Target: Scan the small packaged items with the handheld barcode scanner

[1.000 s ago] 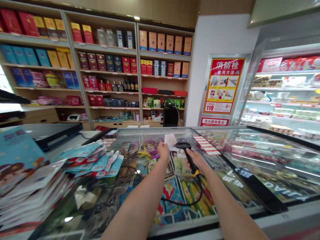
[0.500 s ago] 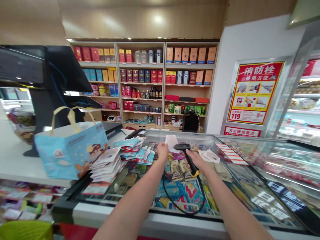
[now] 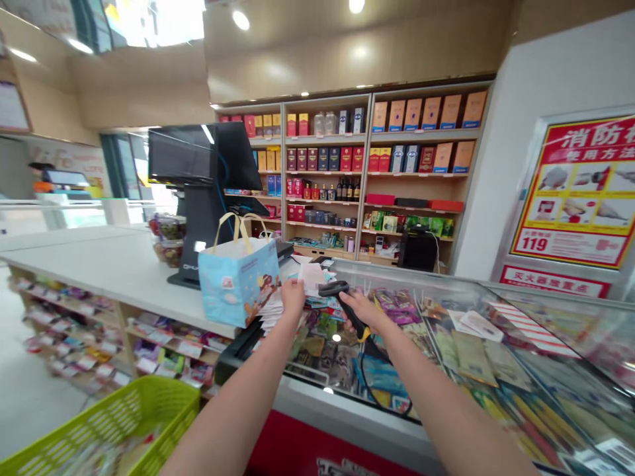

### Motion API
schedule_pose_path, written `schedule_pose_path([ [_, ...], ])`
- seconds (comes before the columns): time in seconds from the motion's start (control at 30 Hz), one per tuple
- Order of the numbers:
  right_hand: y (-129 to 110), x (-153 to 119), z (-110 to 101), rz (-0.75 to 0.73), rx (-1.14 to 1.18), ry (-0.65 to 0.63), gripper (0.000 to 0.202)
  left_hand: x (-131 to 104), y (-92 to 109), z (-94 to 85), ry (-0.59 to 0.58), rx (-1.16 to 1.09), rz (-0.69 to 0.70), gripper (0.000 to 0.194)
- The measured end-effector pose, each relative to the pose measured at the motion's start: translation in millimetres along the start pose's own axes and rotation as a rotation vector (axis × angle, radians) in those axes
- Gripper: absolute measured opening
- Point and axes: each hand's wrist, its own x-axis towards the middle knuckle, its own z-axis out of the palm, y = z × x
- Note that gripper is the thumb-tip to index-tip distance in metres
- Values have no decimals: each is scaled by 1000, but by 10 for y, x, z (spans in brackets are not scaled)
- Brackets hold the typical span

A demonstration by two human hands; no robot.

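My left hand (image 3: 294, 295) pinches a white flat packet (image 3: 311, 276) by its near edge, held above the glass-topped freezer (image 3: 310, 389). In my right hand (image 3: 366, 313) is a black barcode scanner (image 3: 334, 288) with its head toward the packet. The scanner's cable (image 3: 364, 373) loops down over the glass. A stack of white packets (image 3: 270, 313) lies below and left of my left hand, partly hidden by my forearm. Blue-and-white packs beside the stack are mostly covered by my hands and the held packet.
A blue carrier bag (image 3: 238, 281) stands on the white counter (image 3: 99, 264), near a black register screen (image 3: 181, 155). Low at left is a green basket (image 3: 163, 396) with items inside. More white packets (image 3: 475, 324) lie on the glass at right. Shelves of boxed goods (image 3: 325, 158) line the back.
My view has swung left, bringing more of the counter and basket into sight. Both hands have moved left over the glass, with the white packet and scanner still held, toward the packet stack.
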Motion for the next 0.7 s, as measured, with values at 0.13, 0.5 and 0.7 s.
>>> schedule_pose_path([
  [0.13,-84,116,323,6,-7,-61,30,149,-66,-421,76,196,98,13],
  [0.5,-57,244,483,1,-12,-90,26,199,-176,-539,44,328,302,37],
  [0.7,-18,114,203,0,25,14,29,-22,26,-168,10,288,473,29],
])
